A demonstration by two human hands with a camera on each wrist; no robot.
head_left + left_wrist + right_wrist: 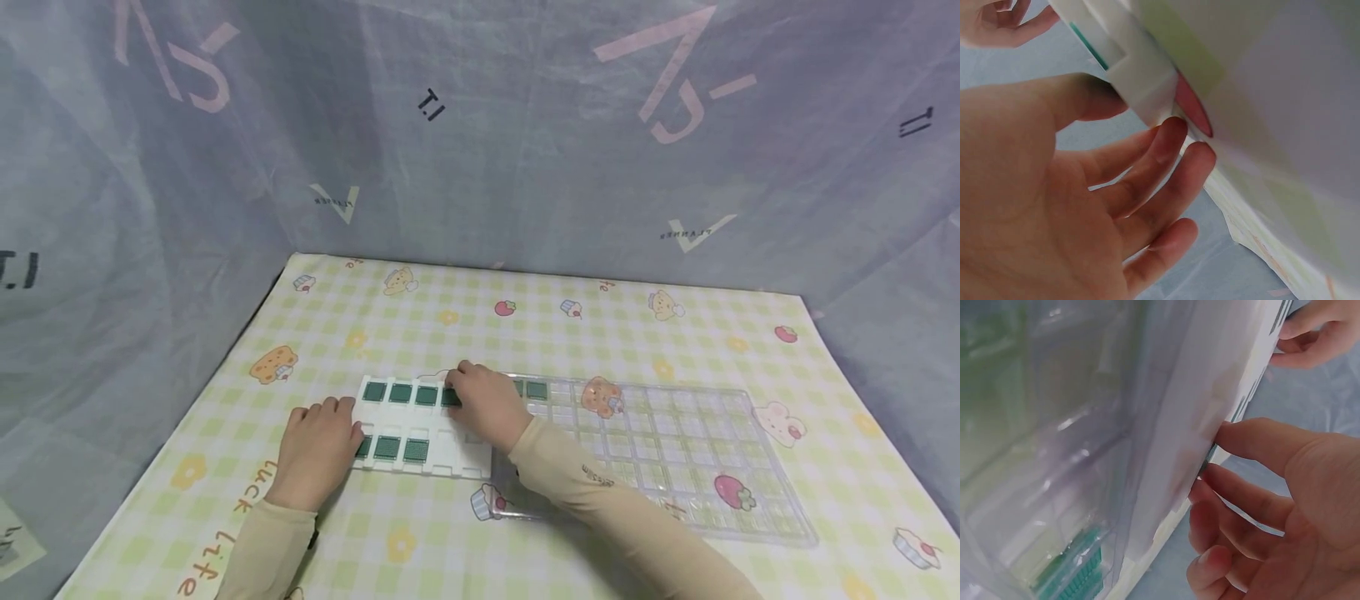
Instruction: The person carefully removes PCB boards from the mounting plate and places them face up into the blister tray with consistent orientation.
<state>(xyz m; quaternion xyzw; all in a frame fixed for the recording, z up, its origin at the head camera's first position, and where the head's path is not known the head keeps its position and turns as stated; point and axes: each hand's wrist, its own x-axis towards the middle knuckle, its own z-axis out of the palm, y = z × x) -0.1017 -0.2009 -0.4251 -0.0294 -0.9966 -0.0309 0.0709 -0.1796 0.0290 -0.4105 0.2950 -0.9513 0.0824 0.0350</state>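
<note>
A white plastic tray lies on the table, with small green circuit boards in its far row and more in its near row. At the tray's left end my left hand grips the edge, thumb and fingertips on either side of the corner. Over the far row, my right hand pinches a green circuit board between thumb and index finger, close to the white tray. Right beside it is a clear compartment tray, holding green boards in its far left compartments.
A checked tablecloth with cartoon prints covers the table. Grey-blue fabric hangs behind and at both sides. My right forearm passes over the near part of the clear tray.
</note>
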